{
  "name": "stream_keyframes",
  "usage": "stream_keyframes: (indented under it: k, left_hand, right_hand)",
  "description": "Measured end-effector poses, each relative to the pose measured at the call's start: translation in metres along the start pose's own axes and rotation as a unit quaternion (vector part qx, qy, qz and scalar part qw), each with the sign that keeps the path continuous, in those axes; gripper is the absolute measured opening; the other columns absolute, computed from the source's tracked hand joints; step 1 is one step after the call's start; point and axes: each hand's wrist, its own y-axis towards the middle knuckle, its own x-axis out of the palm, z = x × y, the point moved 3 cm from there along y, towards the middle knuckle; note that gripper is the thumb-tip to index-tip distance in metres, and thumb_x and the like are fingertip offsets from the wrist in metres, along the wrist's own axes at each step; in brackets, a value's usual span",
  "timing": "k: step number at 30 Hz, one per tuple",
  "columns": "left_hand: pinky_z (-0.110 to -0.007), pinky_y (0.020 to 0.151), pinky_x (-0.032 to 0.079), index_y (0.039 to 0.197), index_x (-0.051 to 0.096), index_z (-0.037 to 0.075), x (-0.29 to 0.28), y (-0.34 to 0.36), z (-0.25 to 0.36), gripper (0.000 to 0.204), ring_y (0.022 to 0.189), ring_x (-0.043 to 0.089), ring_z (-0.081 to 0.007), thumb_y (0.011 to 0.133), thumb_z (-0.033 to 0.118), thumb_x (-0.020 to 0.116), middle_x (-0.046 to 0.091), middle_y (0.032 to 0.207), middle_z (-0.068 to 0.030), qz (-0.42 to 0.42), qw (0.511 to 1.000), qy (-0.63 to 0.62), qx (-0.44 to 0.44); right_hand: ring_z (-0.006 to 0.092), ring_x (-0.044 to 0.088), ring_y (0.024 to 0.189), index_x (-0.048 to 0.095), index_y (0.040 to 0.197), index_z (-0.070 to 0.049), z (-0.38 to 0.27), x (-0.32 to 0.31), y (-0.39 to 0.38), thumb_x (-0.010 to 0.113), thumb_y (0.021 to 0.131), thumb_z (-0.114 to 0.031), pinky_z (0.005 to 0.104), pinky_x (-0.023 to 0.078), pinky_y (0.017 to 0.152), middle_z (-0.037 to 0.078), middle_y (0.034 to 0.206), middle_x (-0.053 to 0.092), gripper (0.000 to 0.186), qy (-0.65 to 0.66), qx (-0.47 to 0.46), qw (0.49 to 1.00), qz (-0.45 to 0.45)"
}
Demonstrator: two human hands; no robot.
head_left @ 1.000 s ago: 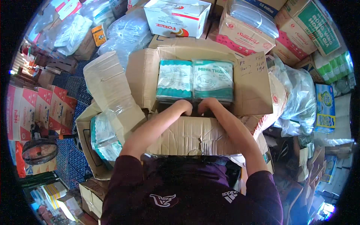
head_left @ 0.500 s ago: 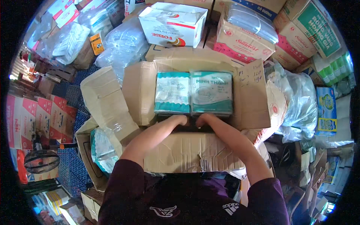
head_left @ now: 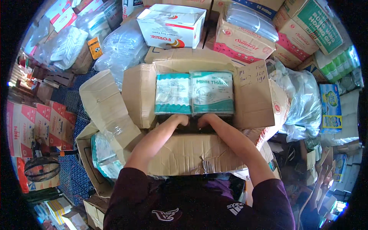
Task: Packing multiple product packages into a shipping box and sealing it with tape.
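Note:
An open cardboard box (head_left: pixel 180 153) stands right in front of me with its flaps folded outward. Inside, two teal-and-white plastic-wrapped packs lie side by side, a left pack (head_left: pixel 172 94) and a right pack (head_left: pixel 212 93). Both my arms reach over the near wall into the box. My left hand (head_left: pixel 183 120) is at the near edge of the left pack, and my right hand (head_left: pixel 204 120) is at the near edge of the right one. The fingers of both hands drop into shadow, so their grip is hidden.
At left, another open carton (head_left: pixel 86 153) holds similar teal packs. A white carton (head_left: pixel 170 28) and a pink-and-brown carton (head_left: pixel 243 46) stand behind the box. Clear plastic bags (head_left: pixel 303 99) bulge at right. What looks like another person's arm (head_left: pixel 317 191) shows at lower right.
The view has shifted slightly, and the packs' near edges look a little higher against my hands. An arm-like shape has appeared at lower right. My hands stay in the box.

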Motion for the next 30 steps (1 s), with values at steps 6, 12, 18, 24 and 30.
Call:
stream_keyframes:
  k: [6,12,18,24,30]
  left_hand:
    - [-0.042,0.061,0.048,0.088,0.066,-0.001,0.017,0.036,0.003,0.031,0.068,0.06,-0.0299,0.073,0.026,0.059,0.065,0.084,-0.0171,-0.07,0.995,0.067,0.007]
    - [-0.046,0.063,0.042,0.079,0.064,-0.004,-0.009,-0.019,0.022,0.026,0.069,0.056,-0.03,0.07,0.018,0.054,0.063,0.083,-0.02,-0.004,0.999,-0.029,0.016]
    - [-0.039,0.069,0.049,0.105,0.063,0.002,-0.005,-0.054,0.019,0.043,0.086,0.061,-0.022,0.077,0.034,0.056,0.064,0.102,-0.0131,-0.096,0.992,0.025,0.075]
    - [-0.041,0.068,0.047,0.092,0.066,0.001,-0.039,-0.056,0.049,0.039,0.075,0.059,-0.0239,0.075,0.034,0.057,0.065,0.09,-0.0126,-0.057,0.997,-0.038,-0.031]
    - [-0.041,0.067,0.047,0.094,0.067,0.001,-0.004,-0.059,0.016,0.034,0.076,0.062,-0.031,0.073,0.025,0.055,0.067,0.089,-0.0165,0.073,0.996,0.035,0.03]
  right_hand:
    - [0.024,0.057,0.099,0.06,0.113,-0.004,0.023,0.031,0.023,0.052,0.082,-0.03,0.0415,0.043,0.086,0.012,0.115,0.061,0.042,0.104,-0.018,0.993,-0.057]
    - [0.0248,0.056,0.101,0.056,0.12,-0.006,0.028,0.016,0.04,0.052,0.083,-0.029,0.0426,0.043,0.087,0.011,0.117,0.059,0.044,-0.013,0.076,0.994,-0.072]
    - [0.0261,0.057,0.099,0.06,0.114,-0.008,-0.03,-0.006,0.0,0.06,0.077,-0.033,0.0428,0.043,0.087,0.012,0.116,0.06,0.044,-0.028,0.063,0.996,-0.054]
    - [0.0225,0.056,0.095,0.061,0.111,-0.007,0.0,-0.005,-0.02,0.056,0.079,-0.039,0.0392,0.043,0.085,0.01,0.116,0.059,0.045,0.08,0.056,0.994,-0.052]
    - [0.0211,0.055,0.087,0.062,0.102,-0.008,-0.032,-0.014,-0.009,0.052,0.08,-0.037,0.0385,0.043,0.08,0.011,0.106,0.061,0.038,-0.013,0.063,0.997,-0.04]
